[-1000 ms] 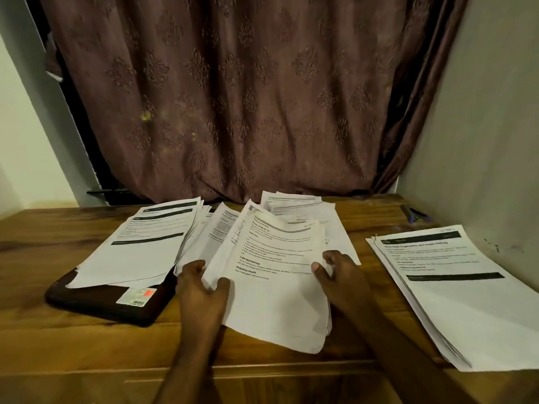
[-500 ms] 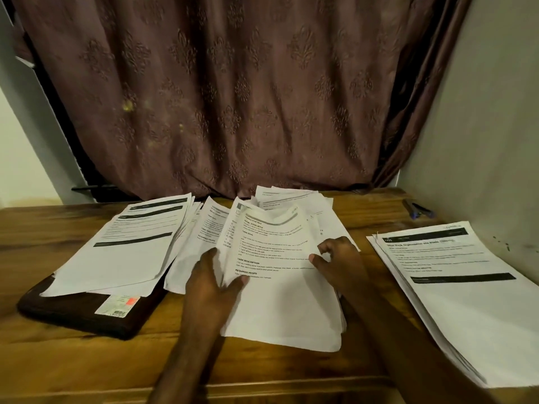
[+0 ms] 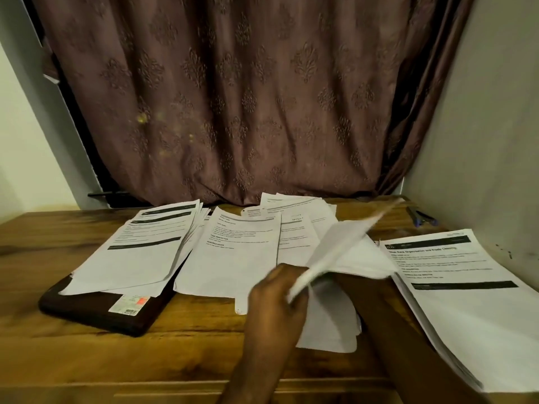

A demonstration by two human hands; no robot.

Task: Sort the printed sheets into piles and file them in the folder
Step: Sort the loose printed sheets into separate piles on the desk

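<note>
Left hand [image 3: 274,298] pinches a lifted sheet [image 3: 335,252] off the middle spread of printed sheets [image 3: 242,252], seemingly bound for the pile [image 3: 455,301] at the table's [image 3: 87,368] right edge, right hand hidden so I cannot tell its grip, folder [image 3: 96,310] waiting front-left.

White printed sheets lie in three spreads on the wood — a left pile [image 3: 137,252] atop the dark folder [image 3: 96,310], a fanned middle pile [image 3: 233,258], a right pile [image 3: 466,301] — and one blurred sheet [image 3: 341,249] is lifted, tilted.
</note>
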